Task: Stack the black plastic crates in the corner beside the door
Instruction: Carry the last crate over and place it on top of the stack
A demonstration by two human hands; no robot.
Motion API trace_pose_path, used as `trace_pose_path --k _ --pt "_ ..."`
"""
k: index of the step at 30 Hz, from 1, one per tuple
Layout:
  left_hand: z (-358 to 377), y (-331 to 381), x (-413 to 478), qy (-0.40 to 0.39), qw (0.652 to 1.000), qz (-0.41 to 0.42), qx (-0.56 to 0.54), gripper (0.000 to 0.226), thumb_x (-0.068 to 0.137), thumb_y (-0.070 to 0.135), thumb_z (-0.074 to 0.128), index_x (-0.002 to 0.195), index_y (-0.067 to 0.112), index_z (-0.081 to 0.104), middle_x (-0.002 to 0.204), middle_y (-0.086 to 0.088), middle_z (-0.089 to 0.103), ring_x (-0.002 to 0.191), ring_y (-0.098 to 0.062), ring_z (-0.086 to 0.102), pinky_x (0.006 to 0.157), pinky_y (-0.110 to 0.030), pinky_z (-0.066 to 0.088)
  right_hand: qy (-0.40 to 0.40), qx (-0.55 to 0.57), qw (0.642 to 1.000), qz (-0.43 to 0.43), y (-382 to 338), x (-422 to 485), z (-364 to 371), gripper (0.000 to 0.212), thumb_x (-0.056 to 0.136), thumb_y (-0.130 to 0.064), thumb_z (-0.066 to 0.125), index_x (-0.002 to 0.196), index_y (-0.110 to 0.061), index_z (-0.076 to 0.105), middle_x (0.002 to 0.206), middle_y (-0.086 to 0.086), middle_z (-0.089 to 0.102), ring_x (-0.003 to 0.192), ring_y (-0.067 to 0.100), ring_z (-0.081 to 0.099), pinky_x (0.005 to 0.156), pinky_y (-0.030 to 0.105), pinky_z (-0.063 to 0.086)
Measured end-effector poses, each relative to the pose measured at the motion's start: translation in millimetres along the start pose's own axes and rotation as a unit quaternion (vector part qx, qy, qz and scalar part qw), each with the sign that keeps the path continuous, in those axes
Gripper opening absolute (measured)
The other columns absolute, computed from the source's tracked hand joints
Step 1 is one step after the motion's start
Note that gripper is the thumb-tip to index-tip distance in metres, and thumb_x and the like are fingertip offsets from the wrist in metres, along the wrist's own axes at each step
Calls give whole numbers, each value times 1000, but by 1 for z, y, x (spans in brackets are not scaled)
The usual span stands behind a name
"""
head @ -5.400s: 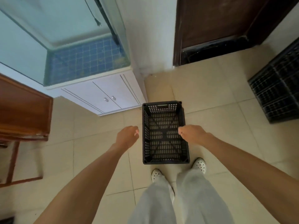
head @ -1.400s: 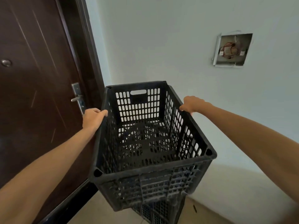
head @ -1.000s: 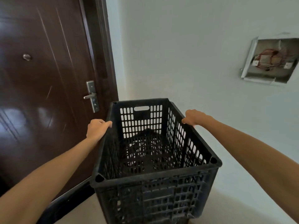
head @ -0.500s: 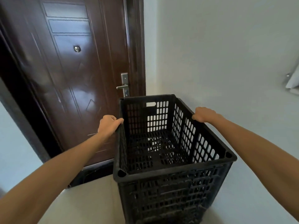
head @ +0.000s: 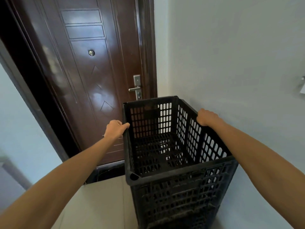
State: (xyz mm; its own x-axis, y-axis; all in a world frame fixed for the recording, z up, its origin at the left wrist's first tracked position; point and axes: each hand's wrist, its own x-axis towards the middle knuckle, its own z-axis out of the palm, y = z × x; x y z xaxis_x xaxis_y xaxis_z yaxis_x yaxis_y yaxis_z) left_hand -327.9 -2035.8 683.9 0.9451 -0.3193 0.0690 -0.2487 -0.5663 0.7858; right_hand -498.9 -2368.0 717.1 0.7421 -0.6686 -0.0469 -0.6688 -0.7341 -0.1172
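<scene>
Two hands clutch the rim of an empty black slotted plastic crate point(head: 181, 178), left hand point(head: 115, 128) at nine o'clock, right hand point(head: 206, 117) at three, beside the brown door point(head: 92, 80).

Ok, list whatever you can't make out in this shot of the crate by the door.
Head view only.
- Stack under the crate: bottom cut off by the lower edge, so no crate count.
- Left hand and right hand: fingertips out of sight at the rim.
- Fitting on the wall: cut off by the right edge.
- Door: lower right corner hidden behind the crate.
</scene>
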Motion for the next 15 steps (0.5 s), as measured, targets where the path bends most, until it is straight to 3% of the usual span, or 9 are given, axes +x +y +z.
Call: trace_pose_path --k 3,5,8,10,13,15 --pt "-11 -2 -4 -50 998 -12 40 39 90 33 66 99 -5 65 86 -17 75 77 -27 74 84 -45 59 5 2 1000 -4 -1 -1 4 38 98 -18 42 132 -2 44 128 19 56 111 36 57 81 37 44" --pt "-23 3 -10 -89 986 13 143 49 91 52 59 99 4 63 82 -9 75 73 -22 74 83 -44 59 27 -12 1000 -7 0 -3 6 42 99 -24 44 134 -3 41 130 19 55 113 36 56 82 39 43" --pt "-40 18 -26 -73 927 92 357 69 80 81 42 96 15 55 80 -1 69 72 -20 69 76 -41 57 74 -35 995 -49 -2 -17 7 58 98 -38 44 143 -4 30 141 18 43 123 37 48 92 46 43" --pt "-45 27 -41 -47 873 169 455 79 77 86 32 110 17 52 92 -1 66 81 -21 67 75 -41 56 106 -50 988 -103 -10 -34 5 61 98 -44 43 144 -7 28 143 16 39 127 36 44 95 49 43" --pt "-38 35 -73 -29 820 289 494 83 77 83 16 120 20 51 118 -1 60 106 -22 60 90 -41 51 125 -49 973 -188 -26 -72 1 61 97 -49 40 146 -14 27 147 13 37 131 34 41 99 50 41" --pt "-27 42 -104 -69 826 336 447 82 82 78 10 124 22 52 124 1 58 115 -22 56 98 -41 46 119 -30 967 -224 -31 -106 2 61 97 -51 38 146 -16 28 147 10 39 131 32 41 99 48 41"
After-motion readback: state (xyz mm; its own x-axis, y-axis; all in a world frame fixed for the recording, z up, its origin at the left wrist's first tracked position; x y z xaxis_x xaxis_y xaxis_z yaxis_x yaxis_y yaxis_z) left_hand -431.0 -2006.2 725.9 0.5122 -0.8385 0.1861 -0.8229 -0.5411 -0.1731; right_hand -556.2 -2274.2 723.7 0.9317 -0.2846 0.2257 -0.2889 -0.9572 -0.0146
